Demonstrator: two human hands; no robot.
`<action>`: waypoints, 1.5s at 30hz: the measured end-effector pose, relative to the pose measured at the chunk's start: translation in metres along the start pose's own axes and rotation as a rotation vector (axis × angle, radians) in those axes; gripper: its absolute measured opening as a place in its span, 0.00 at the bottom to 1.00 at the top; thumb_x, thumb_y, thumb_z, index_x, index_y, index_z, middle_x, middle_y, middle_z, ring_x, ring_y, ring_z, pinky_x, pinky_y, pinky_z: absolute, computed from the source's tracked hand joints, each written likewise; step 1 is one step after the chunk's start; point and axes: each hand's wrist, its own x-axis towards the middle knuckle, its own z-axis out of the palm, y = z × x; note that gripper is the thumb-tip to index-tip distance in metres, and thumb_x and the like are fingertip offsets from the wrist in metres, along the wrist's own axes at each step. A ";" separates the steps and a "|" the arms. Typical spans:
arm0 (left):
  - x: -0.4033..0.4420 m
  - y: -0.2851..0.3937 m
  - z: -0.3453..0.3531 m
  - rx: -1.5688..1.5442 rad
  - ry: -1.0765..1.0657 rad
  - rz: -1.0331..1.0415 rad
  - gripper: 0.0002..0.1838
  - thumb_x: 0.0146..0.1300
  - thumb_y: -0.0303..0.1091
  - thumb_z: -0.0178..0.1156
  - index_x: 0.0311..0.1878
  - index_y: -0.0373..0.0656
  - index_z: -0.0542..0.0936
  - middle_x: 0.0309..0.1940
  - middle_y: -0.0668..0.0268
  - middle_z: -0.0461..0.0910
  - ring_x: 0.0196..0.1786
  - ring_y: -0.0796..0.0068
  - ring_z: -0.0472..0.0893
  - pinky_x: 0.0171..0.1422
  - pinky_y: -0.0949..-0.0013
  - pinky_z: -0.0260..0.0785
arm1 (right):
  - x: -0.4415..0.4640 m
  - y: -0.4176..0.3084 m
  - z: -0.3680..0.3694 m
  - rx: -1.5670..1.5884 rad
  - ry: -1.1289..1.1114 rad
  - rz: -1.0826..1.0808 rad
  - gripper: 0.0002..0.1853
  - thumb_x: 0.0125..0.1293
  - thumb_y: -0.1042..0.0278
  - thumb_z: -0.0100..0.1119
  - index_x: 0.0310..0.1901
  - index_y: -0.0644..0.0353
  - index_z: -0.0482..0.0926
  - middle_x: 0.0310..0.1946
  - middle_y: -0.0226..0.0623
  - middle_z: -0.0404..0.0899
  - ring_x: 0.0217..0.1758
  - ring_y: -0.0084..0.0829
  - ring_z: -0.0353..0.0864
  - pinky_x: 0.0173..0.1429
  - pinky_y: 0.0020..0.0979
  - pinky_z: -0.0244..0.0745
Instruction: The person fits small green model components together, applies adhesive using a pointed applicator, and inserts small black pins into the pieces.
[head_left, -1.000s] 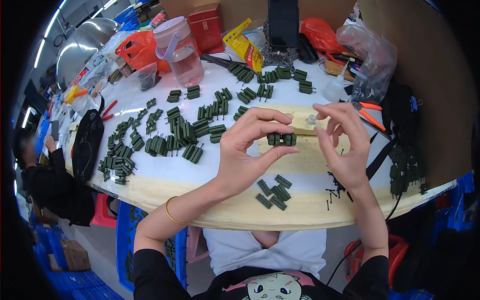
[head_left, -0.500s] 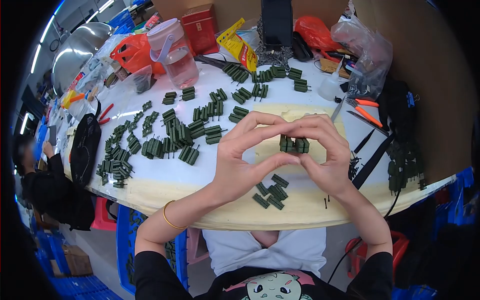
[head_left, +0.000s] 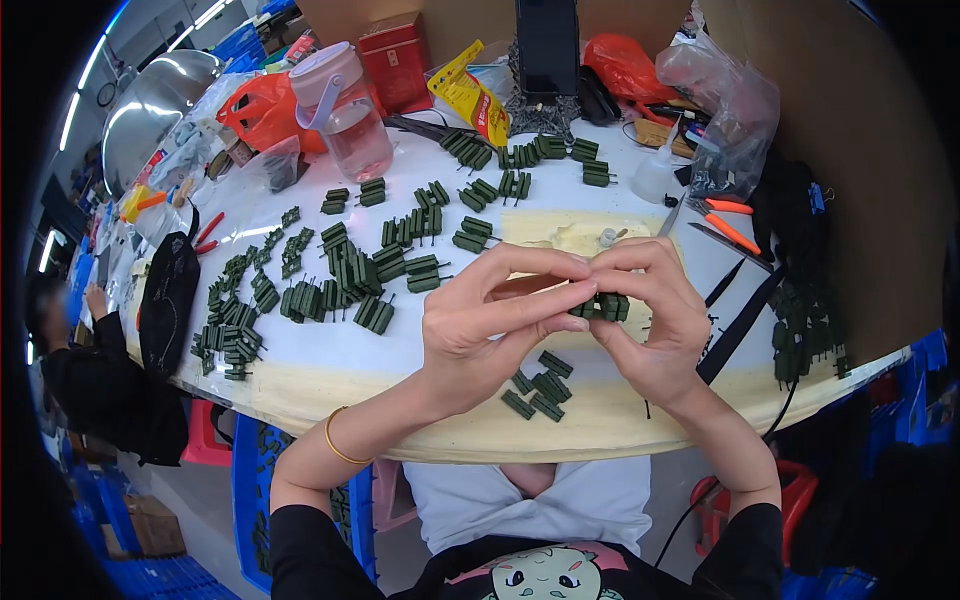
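Note:
Between both hands, above the table's front part, is a small dark green ribbed piece (head_left: 612, 307). My left hand (head_left: 480, 318) pinches its left end, the fingers covering much of it. The thumb and fingers of my right hand (head_left: 655, 310) close round its right side. Below the hands lie several loose green pieces (head_left: 548, 386) on the yellowish table edge. Many similar green pieces (head_left: 350, 268), some with thin dark pins sticking out, spread over the white surface to the left. A small whitish lump (head_left: 608, 237) sits just behind the hands.
A pink-lidded jug (head_left: 355, 130), a red box (head_left: 396, 62) and a yellow packet (head_left: 470, 95) stand at the back. Orange-handled pliers (head_left: 733, 232) lie right. At far left sits another person (head_left: 105, 385). A blue crate (head_left: 247, 500) stands below the table.
My right hand has come in from the right and joined my left hand at the green piece. Since half a second ago, my left fingers have closed further over it and both hands are slightly lower.

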 end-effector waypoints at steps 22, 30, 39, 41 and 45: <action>-0.014 0.005 0.008 0.008 0.106 -0.059 0.17 0.50 0.16 0.68 0.45 0.42 0.87 0.43 0.62 0.83 0.31 0.82 0.74 0.31 0.82 0.63 | -0.002 -0.005 0.003 0.045 -0.026 0.017 0.14 0.41 0.84 0.66 0.33 0.61 0.79 0.30 0.30 0.73 0.34 0.30 0.64 0.39 0.26 0.62; -0.015 0.008 0.009 0.004 0.118 -0.093 0.18 0.50 0.16 0.69 0.45 0.42 0.87 0.43 0.62 0.83 0.32 0.82 0.74 0.32 0.82 0.64 | -0.002 -0.005 0.004 0.039 -0.011 0.003 0.13 0.42 0.84 0.66 0.32 0.61 0.79 0.30 0.30 0.72 0.34 0.29 0.63 0.38 0.26 0.61; -0.013 0.009 0.009 0.042 0.122 -0.130 0.17 0.51 0.16 0.68 0.45 0.42 0.87 0.42 0.63 0.83 0.34 0.81 0.75 0.35 0.82 0.66 | -0.002 -0.005 0.005 0.048 0.007 0.017 0.13 0.43 0.84 0.66 0.32 0.61 0.79 0.28 0.30 0.71 0.34 0.29 0.63 0.39 0.26 0.61; -0.009 0.007 0.010 0.037 0.128 -0.129 0.17 0.52 0.17 0.68 0.45 0.42 0.87 0.42 0.63 0.83 0.34 0.81 0.75 0.35 0.82 0.66 | 0.002 -0.003 0.005 0.043 0.015 0.026 0.13 0.43 0.84 0.66 0.32 0.61 0.79 0.28 0.30 0.71 0.33 0.29 0.63 0.39 0.26 0.61; 0.000 0.002 0.011 0.035 0.162 -0.100 0.16 0.53 0.17 0.68 0.46 0.41 0.87 0.42 0.64 0.82 0.34 0.81 0.75 0.35 0.82 0.66 | 0.011 0.004 0.004 0.031 0.031 0.021 0.13 0.43 0.84 0.66 0.33 0.62 0.78 0.28 0.30 0.71 0.33 0.29 0.63 0.39 0.26 0.61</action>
